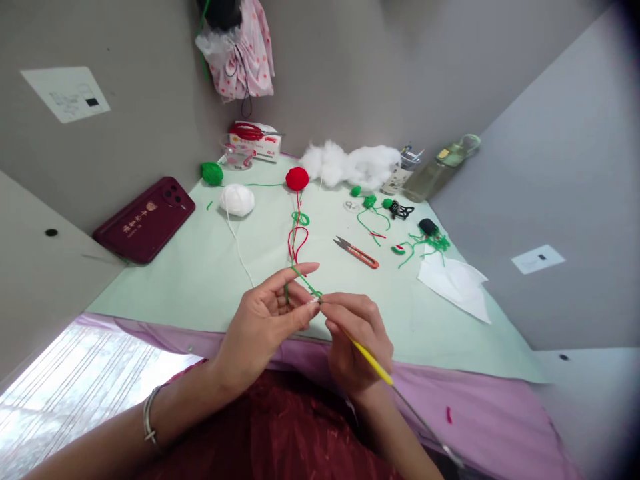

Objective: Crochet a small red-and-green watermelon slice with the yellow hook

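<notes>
My left hand point(267, 317) pinches a strand of green yarn point(306, 281) that runs over its raised forefinger. My right hand point(357, 337) grips a crochet hook with a yellow handle point(371, 363), its tip meeting the yarn at my left fingertips. Both hands hover over the near edge of the pale green table point(210, 273). A red yarn ball point(297, 178) lies beyond, its red strand point(296, 241) trailing toward my hands with a green loop point(301, 218) across it.
White yarn ball point(237, 199), green yarn ball point(212, 173), orange thread snips point(358, 253), white stuffing point(350, 165), small green crocheted pieces point(373, 203), white paper point(457, 283), a bottle point(437, 168), a dark red phone point(145, 218) on the left ledge. Grey walls enclose the table.
</notes>
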